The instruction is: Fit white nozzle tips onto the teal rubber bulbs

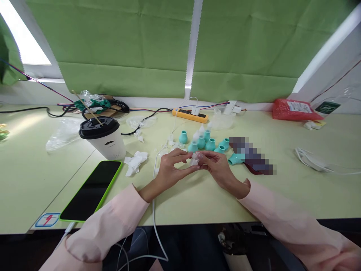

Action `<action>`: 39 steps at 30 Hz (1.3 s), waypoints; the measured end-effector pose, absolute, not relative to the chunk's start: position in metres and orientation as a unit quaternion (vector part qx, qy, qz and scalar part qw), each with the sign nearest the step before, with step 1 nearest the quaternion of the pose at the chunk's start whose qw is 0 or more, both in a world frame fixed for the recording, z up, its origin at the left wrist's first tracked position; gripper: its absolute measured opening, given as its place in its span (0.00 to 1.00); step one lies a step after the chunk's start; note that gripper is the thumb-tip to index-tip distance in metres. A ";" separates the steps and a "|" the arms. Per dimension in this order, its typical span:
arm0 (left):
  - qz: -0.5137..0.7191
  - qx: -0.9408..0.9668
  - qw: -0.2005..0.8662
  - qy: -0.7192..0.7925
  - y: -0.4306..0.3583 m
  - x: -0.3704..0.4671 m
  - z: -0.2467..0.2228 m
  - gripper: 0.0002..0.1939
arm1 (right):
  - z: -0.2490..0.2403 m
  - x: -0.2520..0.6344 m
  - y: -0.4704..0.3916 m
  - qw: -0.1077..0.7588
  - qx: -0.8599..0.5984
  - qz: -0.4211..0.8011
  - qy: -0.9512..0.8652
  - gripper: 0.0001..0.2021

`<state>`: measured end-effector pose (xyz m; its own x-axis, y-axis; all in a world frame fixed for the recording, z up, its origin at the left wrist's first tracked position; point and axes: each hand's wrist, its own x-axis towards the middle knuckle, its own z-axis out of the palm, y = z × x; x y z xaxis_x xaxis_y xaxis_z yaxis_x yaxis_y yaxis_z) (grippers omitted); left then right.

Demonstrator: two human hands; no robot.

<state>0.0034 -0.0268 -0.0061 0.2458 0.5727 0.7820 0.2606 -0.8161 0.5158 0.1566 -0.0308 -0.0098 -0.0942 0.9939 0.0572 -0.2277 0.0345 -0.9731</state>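
Both my hands meet over the middle of the table, pinching a small translucent white piece [194, 159] between them. My left hand [172, 167] grips it from the left with thumb and fingers. From the right, my right hand [218, 167] has its fingertips closed on the same piece, whose exact shape is partly covered. Just beyond the hands stand several teal bulb-shaped pieces [210, 144], a few with clear white tips [202, 130]. One teal piece [235, 159] lies on its side, right of my right hand.
A paper cup [108, 145] with a black lid stands left, near a phone [91, 192] and crumpled tissue [136, 163]. A white cable [154, 207] crosses the table beside my left hand. Behind are a yellow power strip [190, 115] and a red package [293, 110]. A blurred-out object lies right.
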 end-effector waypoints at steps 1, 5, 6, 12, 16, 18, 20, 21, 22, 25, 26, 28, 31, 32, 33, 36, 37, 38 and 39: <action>0.557 0.775 0.136 0.265 -0.027 0.004 -0.006 0.14 | -0.009 0.156 -0.031 0.542 -0.402 0.566 -0.474 0.08; 0.552 0.789 0.103 0.251 -0.026 0.003 -0.008 0.10 | -0.009 0.156 -0.032 0.548 -0.399 0.567 -0.469 0.07; 0.549 0.793 0.093 0.249 -0.025 0.003 -0.009 0.08 | -0.009 0.156 -0.032 0.549 -0.398 0.567 -0.468 0.07; 0.548 0.800 0.060 0.239 -0.024 0.002 -0.013 0.05 | -0.011 0.156 -0.031 0.542 -0.404 0.564 -0.475 0.08; 0.545 0.795 0.082 0.252 -0.028 0.002 -0.010 0.12 | -0.007 0.154 -0.033 0.529 -0.420 0.542 -0.500 0.10; 0.541 0.784 0.119 0.278 -0.031 0.002 -0.008 0.13 | -0.003 0.155 -0.035 0.509 -0.433 0.520 -0.532 0.13; 0.551 0.752 0.168 0.322 -0.032 0.002 -0.005 0.13 | 0.004 0.159 -0.035 0.493 -0.451 0.457 -0.587 0.18; 0.557 0.731 0.194 0.343 -0.033 0.002 -0.005 0.14 | 0.008 0.162 -0.035 0.490 -0.464 0.399 -0.621 0.20; 0.562 0.710 0.222 0.362 -0.032 0.002 -0.004 0.14 | 0.012 0.167 -0.034 0.488 -0.480 0.318 -0.656 0.22; 0.557 0.680 0.291 0.379 -0.030 0.000 -0.003 0.14 | 0.025 0.185 -0.026 0.406 -0.557 0.018 -0.724 0.20; 0.552 0.679 0.305 0.377 -0.029 0.000 -0.003 0.14 | 0.029 0.192 -0.022 0.347 -0.597 -0.054 -0.721 0.18; 0.541 0.683 0.321 0.371 -0.028 0.000 -0.002 0.14 | 0.034 0.204 -0.015 0.225 -0.668 -0.130 -0.697 0.19; 0.530 0.692 0.324 0.367 -0.029 0.001 -0.001 0.14 | 0.036 0.216 -0.007 0.086 -0.717 -0.104 -0.684 0.20; 0.528 0.695 0.322 0.367 -0.029 0.002 -0.001 0.14 | 0.036 0.218 -0.005 0.062 -0.720 -0.084 -0.686 0.20; 0.528 0.696 0.318 0.368 -0.030 0.002 0.000 0.14 | 0.035 0.220 -0.004 0.050 -0.719 -0.067 -0.689 0.20; 0.530 0.700 0.300 0.372 -0.030 0.003 0.000 0.13 | 0.031 0.224 0.001 0.057 -0.699 -0.036 -0.712 0.18; 0.532 0.701 0.294 0.373 -0.030 0.003 -0.001 0.13 | 0.030 0.226 0.002 0.066 -0.690 -0.031 -0.720 0.17; 0.533 0.702 0.290 0.374 -0.030 0.003 -0.001 0.13 | 0.029 0.227 0.004 0.075 -0.684 -0.028 -0.725 0.16; 0.534 0.702 0.286 0.374 -0.029 0.003 -0.002 0.13 | 0.028 0.228 0.005 0.084 -0.679 -0.030 -0.728 0.15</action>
